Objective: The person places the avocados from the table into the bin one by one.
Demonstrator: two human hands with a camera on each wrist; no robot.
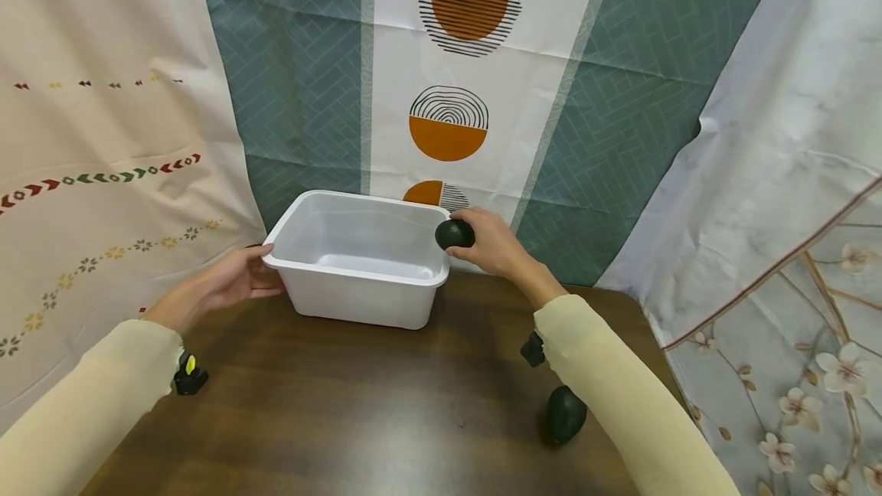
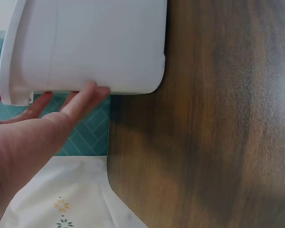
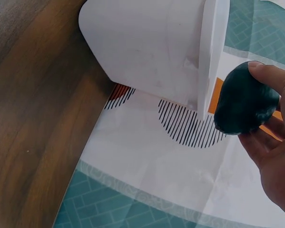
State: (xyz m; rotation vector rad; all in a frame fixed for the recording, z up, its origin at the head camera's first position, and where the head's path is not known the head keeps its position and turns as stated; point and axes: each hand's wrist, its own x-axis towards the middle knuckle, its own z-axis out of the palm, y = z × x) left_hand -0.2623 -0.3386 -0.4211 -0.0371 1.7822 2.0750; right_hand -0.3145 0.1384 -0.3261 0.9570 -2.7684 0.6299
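Observation:
A white plastic tub (image 1: 361, 298) stands on the brown table, with its inside showing bare in the head view. My left hand (image 1: 237, 278) grips its left end, thumb at the rim and fingers against the outer wall, as the left wrist view shows. A dark green avocado (image 1: 453, 234) is pinched between the thumb and fingers of my right hand (image 1: 492, 242). It hangs beside the tub's right rim, up at rim height; in the right wrist view the avocado (image 3: 244, 99) is just outside the rim (image 3: 211, 52). A second avocado (image 1: 566, 415) lies on the table near my right forearm.
The wooden table (image 1: 386, 404) spreads in front of the tub and ends at the right. Patterned cloth (image 1: 296, 60) hangs close behind the tub, with a cream cloth (image 1: 103, 136) on the left and a floral cloth (image 1: 792, 373) on the right.

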